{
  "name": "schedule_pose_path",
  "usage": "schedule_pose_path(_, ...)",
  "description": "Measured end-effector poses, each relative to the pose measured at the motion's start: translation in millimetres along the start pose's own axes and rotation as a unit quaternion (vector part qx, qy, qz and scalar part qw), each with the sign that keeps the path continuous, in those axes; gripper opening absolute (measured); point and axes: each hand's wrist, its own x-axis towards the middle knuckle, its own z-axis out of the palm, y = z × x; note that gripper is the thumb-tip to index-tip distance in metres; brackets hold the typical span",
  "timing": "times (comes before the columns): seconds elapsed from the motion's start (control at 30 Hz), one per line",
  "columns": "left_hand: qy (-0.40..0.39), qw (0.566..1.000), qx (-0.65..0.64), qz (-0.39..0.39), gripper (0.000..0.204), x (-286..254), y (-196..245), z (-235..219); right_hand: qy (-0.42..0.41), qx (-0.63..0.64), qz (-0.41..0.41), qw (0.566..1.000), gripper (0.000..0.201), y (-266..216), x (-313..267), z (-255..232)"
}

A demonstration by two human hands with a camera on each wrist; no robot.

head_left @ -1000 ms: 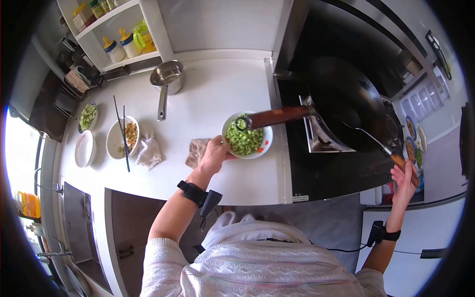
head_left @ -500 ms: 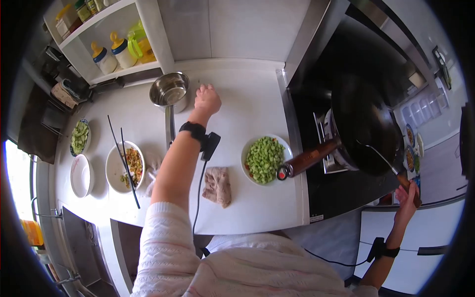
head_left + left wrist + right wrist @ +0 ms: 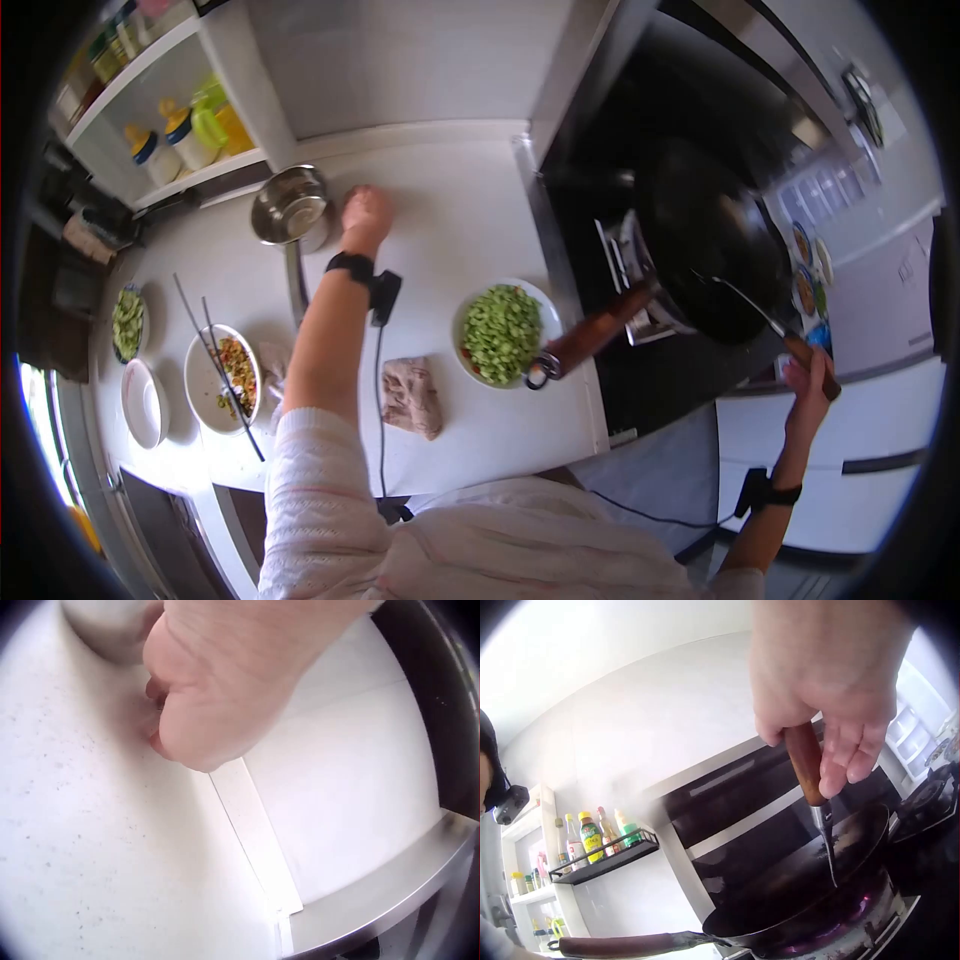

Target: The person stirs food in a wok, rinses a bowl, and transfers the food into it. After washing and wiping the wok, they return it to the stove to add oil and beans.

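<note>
On the counter, right beside a steel saucepan [image 3: 290, 205], my left hand [image 3: 368, 215] reaches down near the back wall. Its fingers are bent inward in the left wrist view, close over the white counter; I cannot tell whether they hold something. My right hand [image 3: 806, 385] grips the wooden handle of a metal spatula [image 3: 805, 761], whose far end is inside the dark wok [image 3: 780, 907] on the stove. A bowl of chopped green vegetables [image 3: 502, 335] stands near the stove, under the tip of the wok's wooden handle [image 3: 600, 330].
Flame [image 3: 864, 906] glows under the wok. A folded brown cloth [image 3: 411, 397] lies left of the green vegetables. Further left stand a white bowl [image 3: 200, 385] of mixed chopped food with chopsticks across it, an empty bowl [image 3: 145, 405] and a dish of green slices [image 3: 128, 322].
My left hand has let go of the bowl of green vegetables and moved back and left to beside the saucepan. The right hand keeps its grip on the spatula. The head view has shifted.
</note>
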Motion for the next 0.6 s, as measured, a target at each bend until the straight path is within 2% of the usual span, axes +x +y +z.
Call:
schedule_pose_path(0.03,-0.034,0.999,0.028,0.022,0.027,-17,6,-18,0.008,0.008,-0.009,1.000,0.036,-1,-1,1)
schedule_pose_path(0.07,-0.018,0.999,0.014,-0.021,0.025,-35,16,-31,-0.002,0.013,-0.019,1.000,0.035,-3,-4,2)
schedule_pose_path(0.1,0.050,0.997,0.060,0.010,0.025,-37,7,-12,-0.012,0.017,-0.030,0.999,0.034,-5,-6,2)
schedule_pose_path(0.17,0.041,0.995,0.092,0.016,0.022,-59,15,-28,-0.023,0.027,-0.057,0.998,0.031,-3,-3,-3)
schedule_pose_path(0.23,0.090,0.993,0.062,0.048,0.019,-69,6,-23,-0.022,0.040,-0.071,0.996,0.029,-2,-3,-7)
schedule_pose_path(0.3,0.106,0.991,0.060,0.051,0.018,-78,0,-17,-0.002,0.028,-0.074,0.997,0.027,-1,-2,-10)
schedule_pose_path(0.37,0.106,0.991,0.071,0.042,0.017,-92,-3,-19,-0.004,0.024,-0.112,0.993,0.025,1,0,-14)
schedule_pose_path(0.43,0.099,0.993,0.066,0.010,0.014,-114,5,-33,-0.019,0.029,-0.107,0.994,0.023,5,4,-24)
schedule_pose_path(0.5,0.057,0.998,0.008,-0.039,0.013,-143,7,-49,-0.034,0.020,-0.140,0.989,0.022,10,8,-30)
schedule_pose_path(0.53,0.058,0.997,0.012,-0.054,0.013,-160,8,-57,-0.048,0.026,-0.139,0.989,0.022,12,9,-33)
schedule_pose_path(0.6,0.098,0.990,-0.091,-0.045,0.014,-203,5,-73,-0.062,0.001,-0.166,0.984,0.022,15,11,-38)
